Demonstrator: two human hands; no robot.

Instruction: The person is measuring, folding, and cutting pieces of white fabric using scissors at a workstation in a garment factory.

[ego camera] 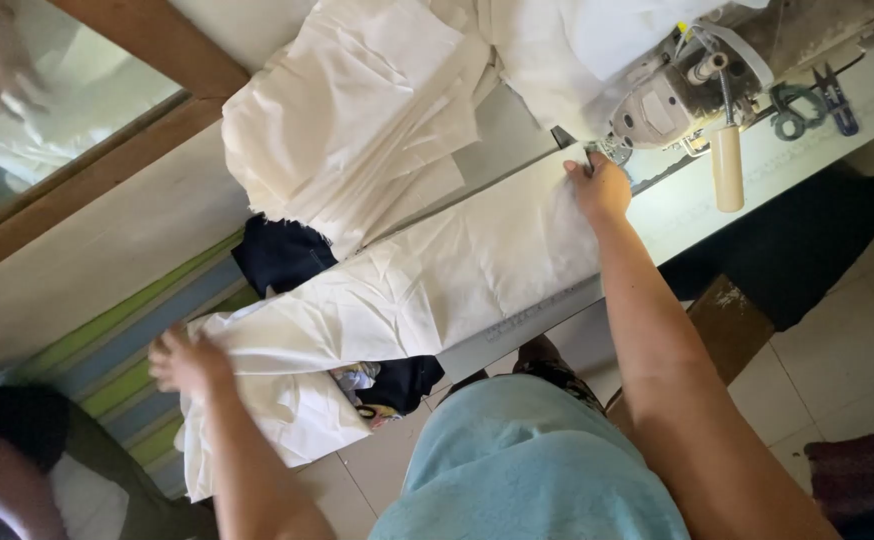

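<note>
A long piece of white fabric lies stretched across the white sewing table and hangs off its near end. My right hand grips the fabric's far end right beside the needle area of the grey sewing machine. My left hand holds the other end of the same piece, pulled out past the table edge, fingers closed on the cloth. Both arms are bare, and my light blue garment fills the bottom of the view.
A tall pile of folded white fabric sits on the table behind the stretched piece. Dark cloth lies under it. Teal-handled scissors and small snips lie by the machine. A wooden stool stands on the tiled floor. Another person's arm is at bottom left.
</note>
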